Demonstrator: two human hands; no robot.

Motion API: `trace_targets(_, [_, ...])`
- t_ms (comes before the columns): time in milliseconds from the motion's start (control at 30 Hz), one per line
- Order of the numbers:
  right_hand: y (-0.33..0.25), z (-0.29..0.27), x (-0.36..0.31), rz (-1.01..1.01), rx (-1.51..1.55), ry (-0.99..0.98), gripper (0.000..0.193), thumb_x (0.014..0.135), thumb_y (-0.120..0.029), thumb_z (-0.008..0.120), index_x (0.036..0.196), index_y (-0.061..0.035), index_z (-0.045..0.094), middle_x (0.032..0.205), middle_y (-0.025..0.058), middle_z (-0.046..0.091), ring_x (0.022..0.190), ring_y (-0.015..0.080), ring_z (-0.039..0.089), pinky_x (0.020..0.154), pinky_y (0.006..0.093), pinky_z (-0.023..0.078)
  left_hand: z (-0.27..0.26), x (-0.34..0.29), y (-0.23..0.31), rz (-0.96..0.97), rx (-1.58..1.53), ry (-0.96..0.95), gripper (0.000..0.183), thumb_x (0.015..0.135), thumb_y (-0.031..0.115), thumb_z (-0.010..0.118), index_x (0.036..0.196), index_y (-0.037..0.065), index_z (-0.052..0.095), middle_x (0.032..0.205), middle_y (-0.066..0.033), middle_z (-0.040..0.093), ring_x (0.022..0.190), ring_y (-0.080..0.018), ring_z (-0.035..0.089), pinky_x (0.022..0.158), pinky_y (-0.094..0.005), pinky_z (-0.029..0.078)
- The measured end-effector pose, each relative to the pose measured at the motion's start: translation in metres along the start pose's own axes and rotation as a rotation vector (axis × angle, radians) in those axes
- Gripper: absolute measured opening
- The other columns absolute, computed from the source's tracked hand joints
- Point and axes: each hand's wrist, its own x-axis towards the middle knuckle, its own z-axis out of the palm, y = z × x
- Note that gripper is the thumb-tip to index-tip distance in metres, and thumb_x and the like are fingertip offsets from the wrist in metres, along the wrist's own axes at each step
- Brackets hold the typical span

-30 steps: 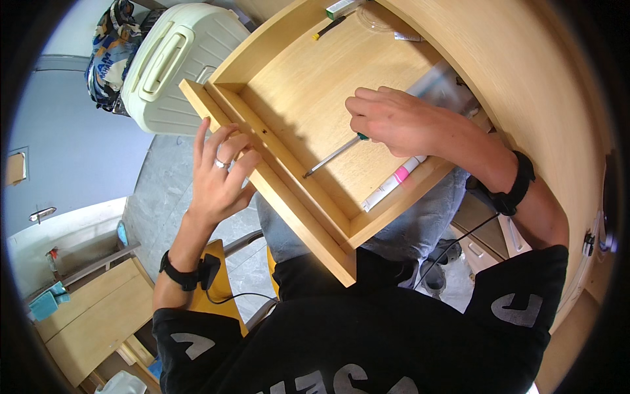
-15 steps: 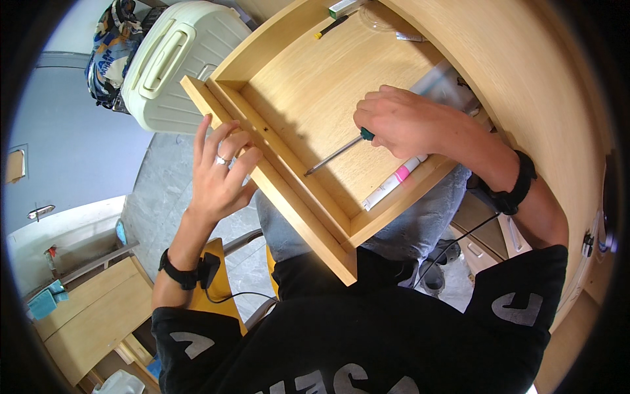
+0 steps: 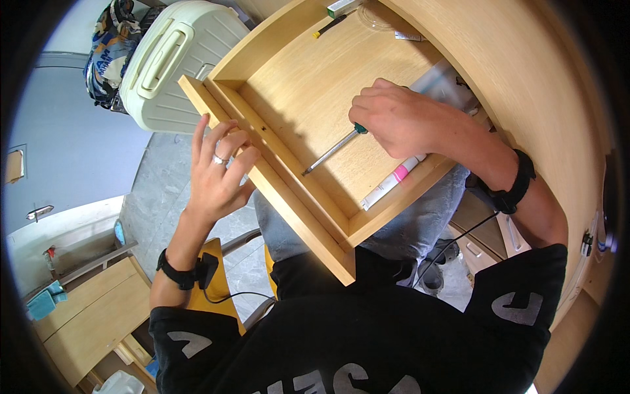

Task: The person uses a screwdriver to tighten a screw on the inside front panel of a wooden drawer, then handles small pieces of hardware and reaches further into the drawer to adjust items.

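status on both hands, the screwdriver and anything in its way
Right hand gripping screwdriver, tip at drawer's inner front wall. Left hand on front panel. White-and-pink tube nearby, apart from screwdriver.

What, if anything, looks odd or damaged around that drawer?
Nothing stands out: no spill or breakage shows. The drawer is open, a white tube lies inside, and the right hand holds a screwdriver, its tip at the inner front wall.
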Motion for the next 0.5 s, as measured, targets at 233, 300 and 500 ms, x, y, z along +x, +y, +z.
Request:
trace_targets(233, [-0.004,-0.002,0.009,0.034,-0.091,-0.053,0.026,0.065,0.004,0.063,0.088,-0.0002,0.053,0.074,0.0131,0.060,0.079,0.0324,0.060,0.075,0.0402,0.046,0.002,0.000,0.000,-0.008,-0.015,0.000,0.043,0.052,0.004,0.068,0.094,0.009,0.060,0.104,-0.0095,0.058,0.113,-0.0346,0.054,0.108,-0.0618,0.031])
trace_targets(300, [-0.008,-0.008,0.014,0.165,-0.121,-0.161,0.029,0.066,0.005,0.063,0.090,0.0007,0.049,0.071,0.0151,0.060,0.075,0.0360,0.062,0.066,0.0441,0.048,0.001,-0.001,0.000,-0.018,-0.020,0.005,0.044,0.052,0.004,0.068,0.094,0.009,0.060,0.105,-0.0095,0.058,0.113,-0.0347,0.054,0.108,-0.0616,0.031])
trace_targets(500, [-0.006,-0.015,0.016,0.368,0.020,-0.088,0.031,0.074,0.004,0.061,0.100,-0.0007,0.045,0.076,0.0198,0.058,0.076,0.0392,0.060,0.068,0.0449,0.047,-0.002,-0.002,0.001,-0.024,-0.024,0.029,0.046,0.051,0.004,0.070,0.096,0.011,0.059,0.106,-0.0081,0.058,0.113,-0.0325,0.053,0.109,-0.0604,0.031])
